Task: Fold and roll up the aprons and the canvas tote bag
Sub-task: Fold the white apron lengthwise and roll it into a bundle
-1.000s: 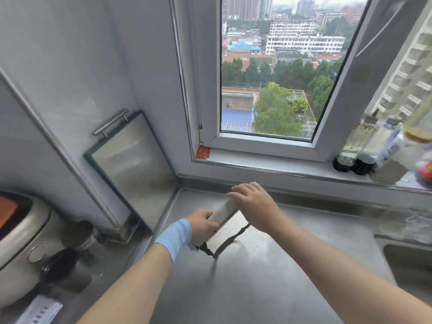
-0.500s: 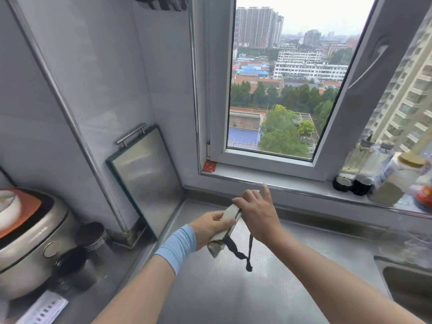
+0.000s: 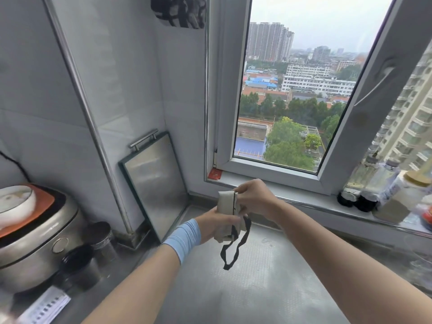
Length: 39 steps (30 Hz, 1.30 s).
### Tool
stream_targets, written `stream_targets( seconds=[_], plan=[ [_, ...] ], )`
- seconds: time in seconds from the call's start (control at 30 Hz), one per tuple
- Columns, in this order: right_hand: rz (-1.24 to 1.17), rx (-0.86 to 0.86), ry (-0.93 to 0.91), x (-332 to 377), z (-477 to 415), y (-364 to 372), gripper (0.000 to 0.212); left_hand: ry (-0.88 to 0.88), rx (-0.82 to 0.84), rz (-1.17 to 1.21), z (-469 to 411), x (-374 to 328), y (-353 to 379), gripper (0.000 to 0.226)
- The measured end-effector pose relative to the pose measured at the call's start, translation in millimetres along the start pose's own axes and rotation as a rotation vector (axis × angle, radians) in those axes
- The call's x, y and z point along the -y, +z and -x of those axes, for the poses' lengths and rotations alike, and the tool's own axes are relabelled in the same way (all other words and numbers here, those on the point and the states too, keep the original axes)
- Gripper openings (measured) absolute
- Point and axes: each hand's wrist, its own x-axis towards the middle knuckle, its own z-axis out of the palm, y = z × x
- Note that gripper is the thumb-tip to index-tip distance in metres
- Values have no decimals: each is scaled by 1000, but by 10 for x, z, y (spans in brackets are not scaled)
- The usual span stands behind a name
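My left grip (image 3: pixel 217 224) wraps the canvas roll (image 3: pixel 226 202) low, held above the table (image 3: pixel 268 277); my right grip (image 3: pixel 253 197) pinches its top so the black strap (image 3: pixel 233 251) hangs free, likely for tying

Canvas roll (image 3: pixel 228 206): one. Black strap loop (image 3: pixel 236 250): one. Grips: two, left grip (image 3: pixel 217 224) and right grip (image 3: pixel 253 197). Bench left edge: one rice cooker (image 3: pixel 35 235), one white bowl (image 3: pixel 14 202), two dark-topped tins (image 3: pixel 100 235), one steel board (image 3: pixel 156 183). Windowsill (image 3: pixel 292 197): two clear bottles (image 3: pixel 358 181), one tan-lidded jar (image 3: pixel 402 197).
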Motion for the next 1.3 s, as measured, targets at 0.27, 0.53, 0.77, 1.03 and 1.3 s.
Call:
stream_targets(
  seconds=[0.27,0.53,0.77,1.03,1.3],
  plan=[
    [-260,382,120,-11,-27,-96,42,-11,-282,-106,-142,41,-71,50],
    [-74,122,-104,41,-88,48,21,-64,-420,-445,-147,-225,-31,33],
    [-286,39,-79,-7,-165,-100,33,132,-276,-388,-77,-300,-118,32],
    [-449,7,-33,-73,-162,-15,54,214,-352,-392,-186,-428,-249,30],
    [-365,43,-53,-188,-32,206,19,143,-467,243,-189,-557,-325,21]
  ],
)
